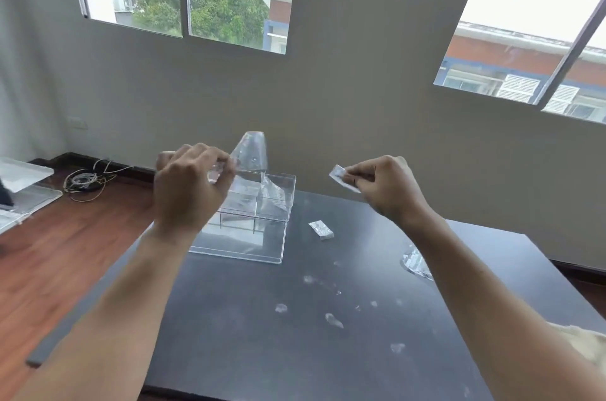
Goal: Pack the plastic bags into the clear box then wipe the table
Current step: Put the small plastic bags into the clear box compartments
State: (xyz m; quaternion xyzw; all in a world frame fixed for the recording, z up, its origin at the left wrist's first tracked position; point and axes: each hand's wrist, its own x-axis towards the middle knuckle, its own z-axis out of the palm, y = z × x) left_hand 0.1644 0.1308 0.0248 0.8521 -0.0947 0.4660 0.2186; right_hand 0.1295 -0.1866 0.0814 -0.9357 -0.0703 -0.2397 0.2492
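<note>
Head view shows the left hand (188, 184) pinching the lid (251, 153) up off the box (249, 220) on the table (262, 335), seemingly so the right hand (383, 186), pinching a bag (342, 178), can drop it in.

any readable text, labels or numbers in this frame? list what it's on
None readable.
Small folded clear plastic bag in the right hand: no print resolves.
Small folded plastic bag lying on the dark table: speckled, too blurred to read.
Clear plastic box: no label visible.
</note>
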